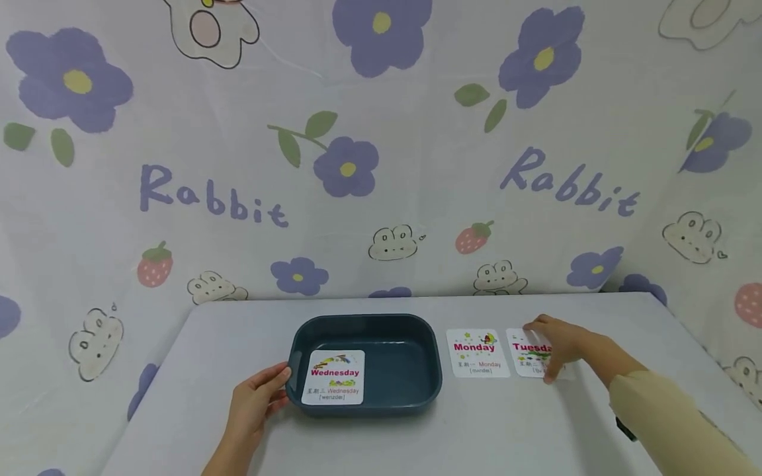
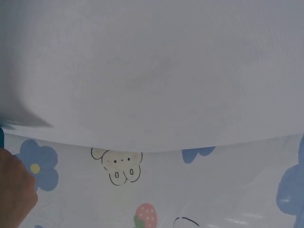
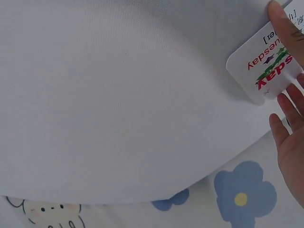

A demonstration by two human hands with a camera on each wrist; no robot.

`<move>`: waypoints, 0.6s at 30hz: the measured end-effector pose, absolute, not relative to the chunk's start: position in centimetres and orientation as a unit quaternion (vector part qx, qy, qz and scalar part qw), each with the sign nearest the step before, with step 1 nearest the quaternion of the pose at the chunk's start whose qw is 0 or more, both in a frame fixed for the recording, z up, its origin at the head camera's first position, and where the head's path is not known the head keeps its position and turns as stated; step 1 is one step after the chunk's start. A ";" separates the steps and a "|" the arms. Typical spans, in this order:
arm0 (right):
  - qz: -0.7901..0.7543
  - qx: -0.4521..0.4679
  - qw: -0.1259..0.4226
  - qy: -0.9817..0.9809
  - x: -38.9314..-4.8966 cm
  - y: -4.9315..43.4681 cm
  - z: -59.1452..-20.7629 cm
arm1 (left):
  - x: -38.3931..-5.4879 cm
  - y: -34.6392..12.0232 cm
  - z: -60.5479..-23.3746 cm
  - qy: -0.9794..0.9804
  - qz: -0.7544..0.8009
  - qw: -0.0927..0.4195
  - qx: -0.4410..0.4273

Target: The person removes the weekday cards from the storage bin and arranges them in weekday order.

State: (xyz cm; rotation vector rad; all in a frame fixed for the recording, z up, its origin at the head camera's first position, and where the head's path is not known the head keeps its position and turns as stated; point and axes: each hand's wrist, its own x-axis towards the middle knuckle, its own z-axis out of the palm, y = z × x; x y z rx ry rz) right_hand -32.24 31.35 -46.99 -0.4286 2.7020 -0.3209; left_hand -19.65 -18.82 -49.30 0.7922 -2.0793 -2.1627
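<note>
A dark teal rectangular basin [image 1: 400,377] stands on the white table, and my left hand [image 1: 253,400] grips its left rim, thumb on top. Inside it, toward the left, a white Wednesday card [image 1: 335,378] leans face up. To the right of the basin lies a Monday card [image 1: 478,357]. Beside that is a Tuesday card [image 1: 524,360], held at its edges by my right hand [image 1: 562,344], thumb at the near edge and fingers at the far one. The right wrist view shows the thumb over the Tuesday card [image 3: 251,61]. Only part of my left hand [image 2: 16,190] appears in the left wrist view.
The white tabletop [image 1: 464,430] ends at a back edge against a patterned cloth [image 1: 417,172] with flowers, rabbits and strawberries. The cloth also runs along both sides. A beige sleeve [image 1: 667,416] covers my right forearm.
</note>
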 end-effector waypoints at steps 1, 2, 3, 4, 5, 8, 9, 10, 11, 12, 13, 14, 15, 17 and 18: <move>-0.112 -0.153 0.193 0.963 -32.2 31.3 -47.0 | -19.7 -18.8 -49.3 -0.671 -0.696 0.019 0.257; -0.111 -0.151 0.194 0.963 -32.2 31.3 -47.0 | -19.6 -18.9 -49.3 -0.671 -0.695 0.018 0.258; -0.110 -0.150 0.196 0.963 -32.2 31.2 -47.0 | -19.6 -18.9 -49.3 -0.671 -0.695 0.018 0.258; -0.110 -0.147 0.196 0.963 -32.2 31.2 -46.9 | -19.7 -18.9 -49.3 -0.671 -0.694 0.018 0.258; -0.110 -0.145 0.197 0.963 -32.2 31.2 -46.9 | -19.7 -18.9 -49.2 -0.671 -0.695 0.018 0.258; -0.109 -0.144 0.199 0.963 -32.2 31.2 -46.9 | -19.7 -18.9 -49.1 -0.669 -0.699 0.019 0.254; -0.109 -0.144 0.200 0.963 -32.2 31.2 -46.8 | -19.6 -18.9 -49.0 -0.668 -0.700 0.019 0.253; -0.110 -0.143 0.201 0.963 -32.2 31.2 -46.8 | -19.6 -18.8 -49.0 -0.667 -0.701 0.019 0.251; -0.111 -0.141 0.203 0.963 -32.2 31.2 -46.7 | -19.6 -18.8 -49.0 -0.666 -0.703 0.020 0.250; -0.113 -0.139 0.204 0.962 -32.1 31.2 -46.7 | -19.6 -18.8 -49.0 -0.665 -0.704 0.020 0.249; -0.116 -0.137 0.206 0.962 -32.0 31.2 -46.6 | -19.6 -18.8 -49.0 -0.664 -0.704 0.021 0.249; -0.119 -0.135 0.209 0.961 -32.0 31.1 -46.6 | -19.6 -18.8 -49.0 -0.664 -0.705 0.021 0.248; -0.119 -0.134 0.211 0.961 -31.9 31.1 -46.6 | -19.6 -18.8 -49.0 -0.663 -0.705 0.022 0.248; -0.119 -0.136 0.212 0.961 -31.7 31.0 -46.6 | -19.6 -18.8 -49.1 -0.663 -0.705 0.021 0.251; -0.121 -0.140 0.209 0.960 -31.7 30.9 -46.6 | -19.6 -18.8 -49.1 -0.663 -0.704 0.020 0.254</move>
